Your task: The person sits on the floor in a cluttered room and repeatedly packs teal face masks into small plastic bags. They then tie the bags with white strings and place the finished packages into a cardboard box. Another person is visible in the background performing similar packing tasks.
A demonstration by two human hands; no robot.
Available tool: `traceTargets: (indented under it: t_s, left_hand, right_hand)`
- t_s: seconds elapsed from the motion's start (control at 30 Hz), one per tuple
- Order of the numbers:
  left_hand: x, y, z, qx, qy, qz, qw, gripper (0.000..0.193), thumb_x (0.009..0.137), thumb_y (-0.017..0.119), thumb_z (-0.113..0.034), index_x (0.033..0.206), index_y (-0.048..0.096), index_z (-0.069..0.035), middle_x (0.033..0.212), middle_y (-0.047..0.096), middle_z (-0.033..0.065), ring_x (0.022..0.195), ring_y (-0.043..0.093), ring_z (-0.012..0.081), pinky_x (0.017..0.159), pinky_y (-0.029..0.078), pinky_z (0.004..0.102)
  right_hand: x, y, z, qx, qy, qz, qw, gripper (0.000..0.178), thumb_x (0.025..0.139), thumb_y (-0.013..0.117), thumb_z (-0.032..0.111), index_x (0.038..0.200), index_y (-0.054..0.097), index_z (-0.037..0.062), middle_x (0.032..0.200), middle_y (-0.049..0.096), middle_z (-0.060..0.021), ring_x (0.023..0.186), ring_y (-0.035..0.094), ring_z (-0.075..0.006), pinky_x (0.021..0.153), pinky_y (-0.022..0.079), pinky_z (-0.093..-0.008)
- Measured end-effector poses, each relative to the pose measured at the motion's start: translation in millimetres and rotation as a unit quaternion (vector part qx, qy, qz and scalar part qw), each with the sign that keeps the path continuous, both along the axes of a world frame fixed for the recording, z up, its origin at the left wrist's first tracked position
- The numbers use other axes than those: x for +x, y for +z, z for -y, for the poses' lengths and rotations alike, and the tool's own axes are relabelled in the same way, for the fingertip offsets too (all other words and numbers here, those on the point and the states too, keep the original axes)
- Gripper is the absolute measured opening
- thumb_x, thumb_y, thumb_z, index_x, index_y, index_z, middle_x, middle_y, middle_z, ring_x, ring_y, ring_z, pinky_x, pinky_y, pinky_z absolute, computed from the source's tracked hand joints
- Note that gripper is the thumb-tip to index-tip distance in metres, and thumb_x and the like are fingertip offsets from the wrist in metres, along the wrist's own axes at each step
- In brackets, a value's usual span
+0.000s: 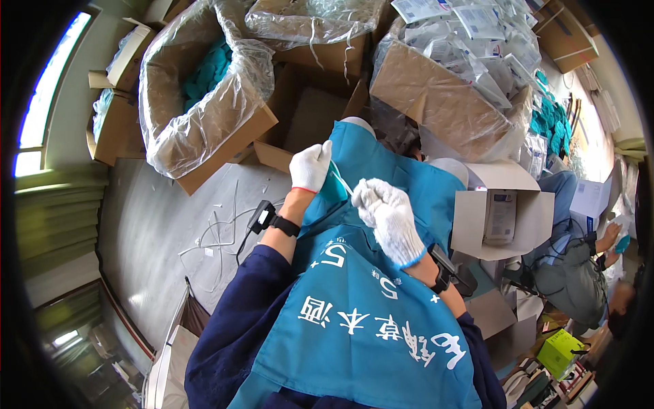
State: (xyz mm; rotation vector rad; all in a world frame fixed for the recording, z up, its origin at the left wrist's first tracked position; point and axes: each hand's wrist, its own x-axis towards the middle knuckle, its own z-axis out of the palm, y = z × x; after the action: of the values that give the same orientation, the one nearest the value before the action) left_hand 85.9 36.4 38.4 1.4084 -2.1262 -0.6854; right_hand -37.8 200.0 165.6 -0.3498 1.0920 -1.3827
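Both hands wear white knit gloves and are raised over the blue-teal apron (354,286) on my lap. My left hand (310,168) is closed, gripping the upper edge of a small teal piece (333,191), thin and soft-looking, with a white strip (342,180) along its right side. Slightly nearer and to the right, my right hand (385,213) has its fingers curled together at the strip's lower end. Whether the strip is joined to the teal piece cannot be made out. Each wrist bears a black strapped device.
Ahead stand a plastic-lined carton (204,143) holding teal pieces, an open carton (306,102), and a carton (443,88) heaped with clear packets. A white box (501,211) with packets sits right. Beyond it, another person (569,286) handles a teal piece. Loose strips (218,232) litter the floor.
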Motion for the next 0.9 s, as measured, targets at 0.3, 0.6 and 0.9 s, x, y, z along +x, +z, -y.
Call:
traceTargets:
  t_s: [0.3,0.6,0.9]
  left_hand:
    - [64,-3,112,0.150,0.201,-0.182,0.951,0.049,0.099,0.056,-0.042,0.072,0.065,-0.003,0.064,0.059,0.0041,0.059,0.052,0.0135,0.057,0.043,0.0340]
    - [-38,57,-10,0.780,-0.143,-0.346,0.502,0.026,0.100,0.055,-0.028,0.077,0.052,-0.015,0.060,0.037,-0.0061,0.045,0.035,0.0080,0.045,0.026,0.0254]
    - [-25,29,-30,0.688,-0.107,-0.230,0.679,0.022,0.100,0.058,-0.024,0.106,0.063,-0.004,0.091,0.063,0.0048,0.065,0.057,0.0112,0.057,0.048,0.0252]
  right_hand:
    - [-58,13,-94,0.051,0.006,-0.444,0.895,0.011,0.098,0.056,0.005,0.100,0.065,0.0007,0.085,0.064,-0.0056,0.072,0.059,-0.0090,0.064,0.047,-0.0229]
    - [-72,-24,-12,-0.043,-0.104,-0.241,0.964,0.042,0.088,0.072,0.010,0.128,0.061,0.0074,0.112,0.068,-0.0147,0.097,0.068,-0.0243,0.086,0.054,-0.0337]
    - [-92,-3,-18,-0.030,-0.085,-0.361,0.928,0.006,0.092,0.067,0.005,0.097,0.068,0.0016,0.081,0.068,-0.0031,0.073,0.058,-0.0081,0.067,0.047,-0.0255]
